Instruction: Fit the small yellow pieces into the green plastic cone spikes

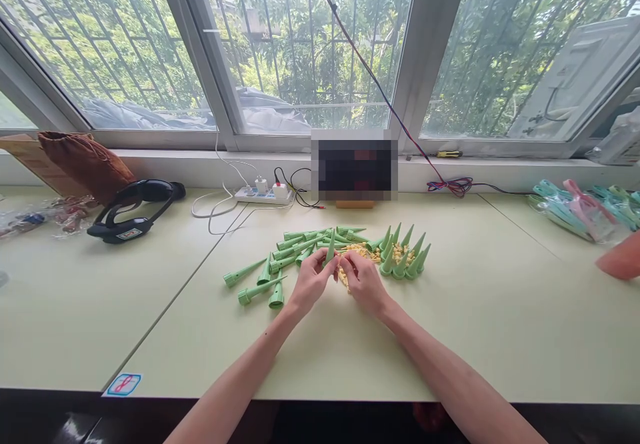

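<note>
My left hand [311, 281] is closed round a green cone-shaped plastic spike [331, 249], held point up. My right hand [364, 283] is pinched against its base, over a heap of small yellow pieces [356, 252]; what its fingers hold is too small to name. Loose green spikes [270, 272] lie scattered to the left on the pale green table [475, 311]. A cluster of upright green spikes [403, 252] stands just right of the hands.
A black headset [134, 214] and a brown pouch [83, 161] lie at the left. A white power strip [264, 194] with cables sits by the window sill. Bagged pastel plastic items [583, 209] lie far right, beside an orange object [623, 257] at the edge.
</note>
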Tool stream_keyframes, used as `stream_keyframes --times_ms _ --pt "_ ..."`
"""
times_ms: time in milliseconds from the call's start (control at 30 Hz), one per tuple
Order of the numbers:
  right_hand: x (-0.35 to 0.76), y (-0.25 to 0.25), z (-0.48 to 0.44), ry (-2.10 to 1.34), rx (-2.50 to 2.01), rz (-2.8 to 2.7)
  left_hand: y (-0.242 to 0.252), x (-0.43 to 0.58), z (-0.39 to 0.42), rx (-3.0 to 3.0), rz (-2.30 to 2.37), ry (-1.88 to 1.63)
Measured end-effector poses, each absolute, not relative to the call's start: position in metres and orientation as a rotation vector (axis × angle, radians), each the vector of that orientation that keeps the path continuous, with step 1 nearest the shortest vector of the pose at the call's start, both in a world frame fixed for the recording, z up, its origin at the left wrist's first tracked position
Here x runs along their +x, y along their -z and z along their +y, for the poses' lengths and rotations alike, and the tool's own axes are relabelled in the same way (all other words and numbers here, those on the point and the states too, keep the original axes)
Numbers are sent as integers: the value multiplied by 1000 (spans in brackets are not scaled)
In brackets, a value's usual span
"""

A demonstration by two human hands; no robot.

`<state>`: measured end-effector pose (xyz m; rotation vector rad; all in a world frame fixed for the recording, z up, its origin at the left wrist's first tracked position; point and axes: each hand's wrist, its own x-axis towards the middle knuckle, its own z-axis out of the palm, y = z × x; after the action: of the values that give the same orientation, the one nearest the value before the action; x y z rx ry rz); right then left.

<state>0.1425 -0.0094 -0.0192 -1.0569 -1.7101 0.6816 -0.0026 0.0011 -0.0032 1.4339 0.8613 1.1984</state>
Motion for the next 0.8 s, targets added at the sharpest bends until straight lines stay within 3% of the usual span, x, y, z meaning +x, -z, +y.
stream_keyframes --times_ms 800 --pt "141 20 -9 -619 -1018 -1722 3 -9 6 1358 809 -1178"
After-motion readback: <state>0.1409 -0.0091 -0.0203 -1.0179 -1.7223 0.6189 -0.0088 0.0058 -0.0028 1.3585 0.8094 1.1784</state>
